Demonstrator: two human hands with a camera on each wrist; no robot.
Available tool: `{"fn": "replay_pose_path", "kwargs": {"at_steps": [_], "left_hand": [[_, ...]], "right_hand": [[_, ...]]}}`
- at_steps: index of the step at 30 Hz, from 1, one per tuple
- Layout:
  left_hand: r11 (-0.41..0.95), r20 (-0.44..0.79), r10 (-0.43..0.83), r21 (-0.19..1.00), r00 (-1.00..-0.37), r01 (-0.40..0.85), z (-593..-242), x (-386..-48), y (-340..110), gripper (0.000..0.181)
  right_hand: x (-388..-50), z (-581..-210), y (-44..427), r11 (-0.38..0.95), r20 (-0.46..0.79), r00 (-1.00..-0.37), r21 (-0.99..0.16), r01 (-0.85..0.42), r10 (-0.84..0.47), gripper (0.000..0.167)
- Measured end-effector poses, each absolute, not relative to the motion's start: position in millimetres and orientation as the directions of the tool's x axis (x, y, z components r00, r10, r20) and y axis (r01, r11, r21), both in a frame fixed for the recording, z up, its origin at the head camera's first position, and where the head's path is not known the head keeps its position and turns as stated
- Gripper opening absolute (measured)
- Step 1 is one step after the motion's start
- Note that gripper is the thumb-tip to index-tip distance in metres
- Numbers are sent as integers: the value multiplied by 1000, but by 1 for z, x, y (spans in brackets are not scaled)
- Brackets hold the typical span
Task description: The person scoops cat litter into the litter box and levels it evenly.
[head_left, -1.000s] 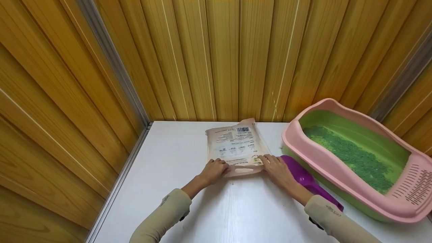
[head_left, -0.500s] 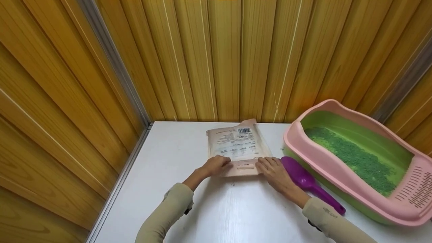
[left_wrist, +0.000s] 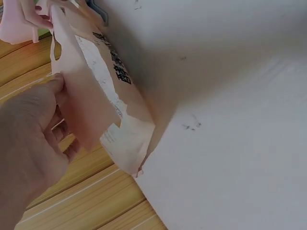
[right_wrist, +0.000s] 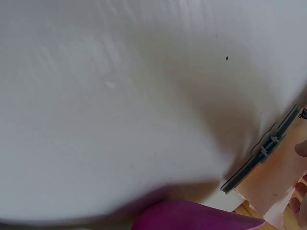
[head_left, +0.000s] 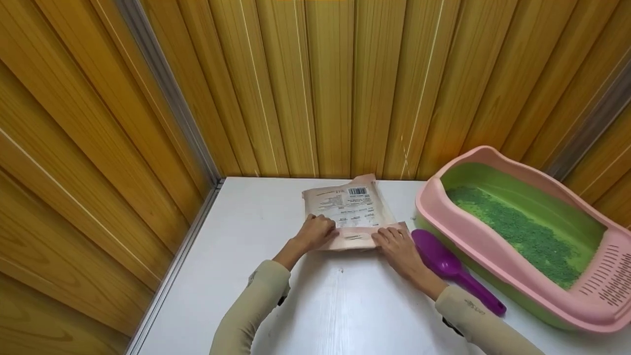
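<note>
A pale pink printed bag [head_left: 340, 199] lies flat near the back of the white table, its barcode side up. The near end, with a slot-shaped handle hole [head_left: 356, 236], is folded back over the bag. My left hand [head_left: 314, 232] pinches the left side of this fold, thumb against fingers in the left wrist view. At its right side my right hand [head_left: 398, 246] grips the fold; only its fingertips show in the right wrist view. A dark clip [right_wrist: 261, 151] sits along the bag's edge there; from the head it is hidden.
Just right of my right hand lies a purple scoop [head_left: 436, 251], handle toward the front right. Beyond it stands a pink-rimmed green litter tray [head_left: 429, 202] with green granules inside. Wood-patterned walls [head_left: 325, 88] close off the back and left.
The near end of the bag has been folded up and away from me over its printed face. Both hands have moved slightly with it. Scoop and tray stay put.
</note>
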State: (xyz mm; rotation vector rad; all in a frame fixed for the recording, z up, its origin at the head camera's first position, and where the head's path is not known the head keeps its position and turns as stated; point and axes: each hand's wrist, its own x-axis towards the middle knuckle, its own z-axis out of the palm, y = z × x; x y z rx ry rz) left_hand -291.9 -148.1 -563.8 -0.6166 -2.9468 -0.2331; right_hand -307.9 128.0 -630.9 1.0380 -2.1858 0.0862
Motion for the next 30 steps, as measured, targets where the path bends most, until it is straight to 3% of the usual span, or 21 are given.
{"fn": "replay_pose_path", "kwargs": {"at_steps": [4, 6, 9, 13, 15, 18, 22, 26, 28, 30], "left_hand": [[932, 28, 336, 135, -942, 336, -586, -289, -147, 25], [933, 32, 345, 100, -938, 347, -593, -287, -146, 24], [906, 129, 424, -79, -897, 417, -597, -281, -143, 21], [810, 268, 568, -351, -778, 470, -594, -274, -138, 23], [764, 271, 613, -441, -742, 471, -594, -270, -136, 22], [732, 197, 612, -508, -766, 454, -600, -267, -134, 24], [766, 122, 517, -509, -847, 393, -612, -266, -134, 28], [823, 182, 447, -468, -876, 323, -621, -271, -140, 19], [876, 240, 416, -365, -877, 316, -621, -274, -147, 14], [921, 288, 383, -189, -878, 340, -620, -276, -154, 13]], "right_hand": [[-306, -636, 126, 660, 588, -456, 186, -728, -668, 27], [-305, -638, 125, 663, 578, -476, 158, -732, -663, 24], [-304, -639, 123, 677, 567, -511, 118, -726, -646, 23], [-305, -639, 121, 698, 549, -564, 50, -714, -616, 26], [-307, -636, 120, 713, 542, -594, 15, -701, -595, 27], [-310, -631, 118, 738, 535, -629, -16, -675, -564, 24], [-315, -625, 118, 746, 534, -655, -65, -663, -535, 33], [-321, -619, 118, 732, 496, -692, -152, -665, -525, 47], [-324, -615, 118, 735, 464, -714, -177, -655, -525, 49], [-327, -611, 117, 739, 431, -739, -210, -640, -517, 44]]}}
